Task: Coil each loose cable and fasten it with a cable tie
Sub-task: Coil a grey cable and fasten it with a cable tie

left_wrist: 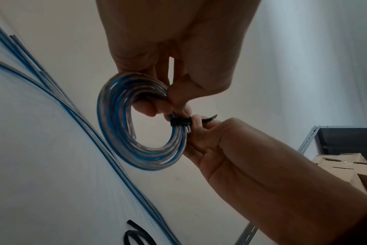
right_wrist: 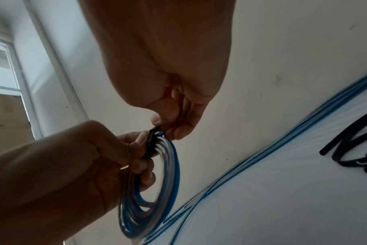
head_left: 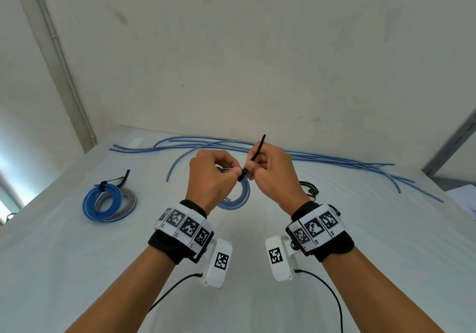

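Note:
A blue and clear cable coil [head_left: 240,193] [left_wrist: 124,131] [right_wrist: 157,190] hangs above the white table [head_left: 257,268], gripped by my left hand [head_left: 213,175] [left_wrist: 174,92] [right_wrist: 119,152] at its top. A black cable tie [head_left: 256,152] [left_wrist: 179,122] [right_wrist: 151,144] is wrapped round the coil's strands. My right hand [head_left: 268,170] [left_wrist: 201,132] [right_wrist: 174,122] pinches the tie's tail, which sticks up past its fingers. Both hands meet at the tie's head.
Two tied coils [head_left: 109,202] lie on the table at the left. Several loose blue cables [head_left: 334,161] [left_wrist: 52,106] [right_wrist: 283,142] stretch along the back by the wall. Spare black ties [head_left: 310,188] [right_wrist: 356,149] lie right of my hands. A metal shelf [left_wrist: 335,142] stands at the right.

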